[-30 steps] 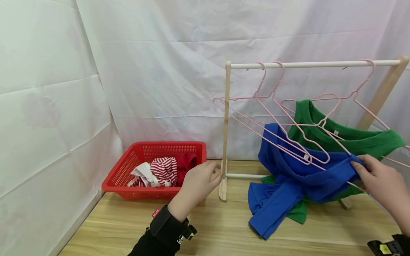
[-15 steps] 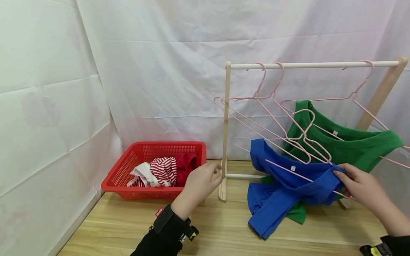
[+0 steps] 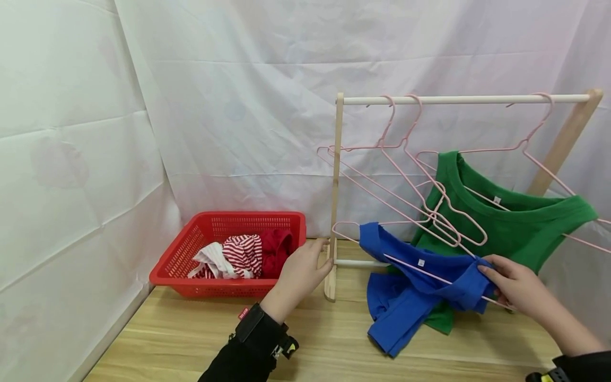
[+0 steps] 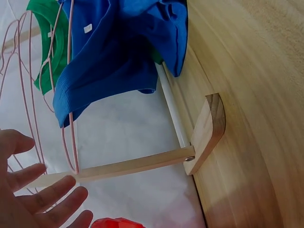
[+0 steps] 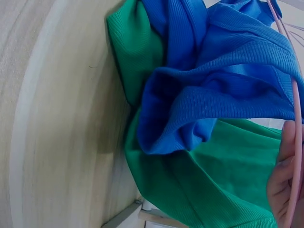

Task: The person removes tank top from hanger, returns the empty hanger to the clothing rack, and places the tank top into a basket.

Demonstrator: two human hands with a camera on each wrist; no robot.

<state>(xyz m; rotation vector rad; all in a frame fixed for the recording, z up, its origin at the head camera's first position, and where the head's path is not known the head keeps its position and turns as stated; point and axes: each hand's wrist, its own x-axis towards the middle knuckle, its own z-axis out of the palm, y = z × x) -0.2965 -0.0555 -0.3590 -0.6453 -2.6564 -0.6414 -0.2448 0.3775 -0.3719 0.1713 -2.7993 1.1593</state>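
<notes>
A blue shirt [image 3: 406, 318] droops on a pink wire hanger [image 3: 417, 270], its lower part lying on the table. My right hand [image 3: 522, 289] pinches the shirt's right shoulder along with the end of that hanger; in the right wrist view the fingers [image 5: 280, 185] are beside the pink wire. The hanger's left end pokes out past the shirt's neck opening. Behind it a green shirt [image 3: 506, 228] hangs from another pink hanger on the rack. My left hand [image 3: 300, 270] holds nothing, its fingers spread near the rack's left post [image 3: 335, 185].
Two bare pink hangers [image 3: 389, 124] hang from the rack's white bar [image 3: 468, 100], overlapping the blue shirt's hanger in the head view. A red basket [image 3: 229, 282] at left holds a striped garment [image 3: 243, 252] and a dark red one [image 3: 277, 249]. White cloth [image 3: 238, 132] encloses the table.
My right hand has moved left and down, drawing the blue shirt and its hanger along. More of the green shirt shows now. The left hand has barely moved.
</notes>
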